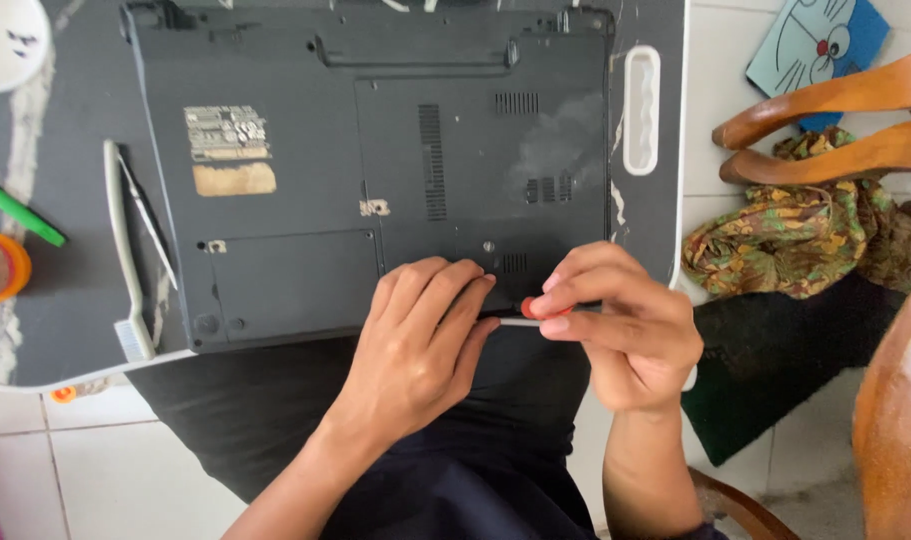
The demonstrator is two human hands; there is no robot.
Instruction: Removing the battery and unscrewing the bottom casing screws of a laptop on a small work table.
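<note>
Head camera, looking down: a dark grey laptop (pixel 375 170) lies upside down on a small lap table (pixel 665 200), its near edge by the person's lap. On the laptop's base, toward its left side, sits a pale rectangular label (pixel 226 132) with a tan rectangular sticker (pixel 234 179) just below it. The left hand (pixel 420 345) rests flat on the laptop's near edge, fingers together and curled slightly, gripping nothing. The right hand (pixel 620 325) pinches a slim screwdriver (pixel 523 320) with a red handle between thumb and fingertips; its pale shaft lies sideways along the laptop's near edge, reaching the left fingertips. A white brush (pixel 123 250) lies beside the laptop's left edge.
</note>
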